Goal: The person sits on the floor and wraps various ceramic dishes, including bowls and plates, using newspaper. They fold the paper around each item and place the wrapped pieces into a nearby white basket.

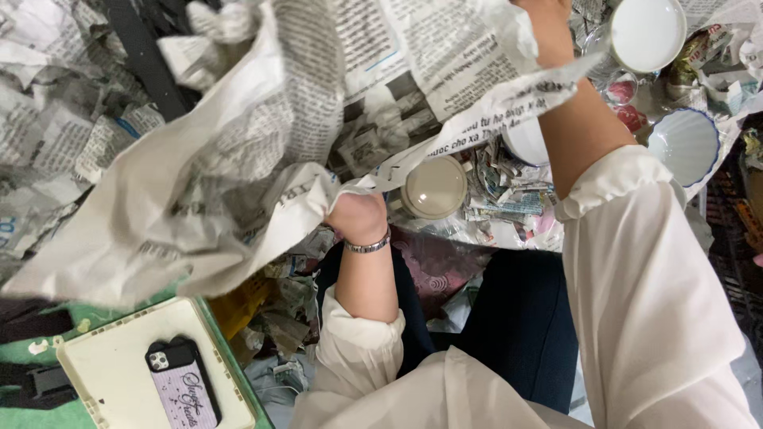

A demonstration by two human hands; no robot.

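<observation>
Both hands hold a crumpled newspaper sheet (262, 135) up over the lap — left hand (358, 216) fisted tight on its lower edge, right hand (548, 16) pinching the top. Spreading it looks underway; next, lay it flat beside the beige bowl (434, 187).

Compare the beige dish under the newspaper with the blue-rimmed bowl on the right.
The beige dish is tan all over; the blue-rimmed bowl is white with a blue edge. The dish has a plain, smooth face, while the bowl's inside is fluted. The dish is partly covered by the newspaper that both hands hold up; the bowl lies uncovered. Both are round and sit among paper scraps.
</observation>
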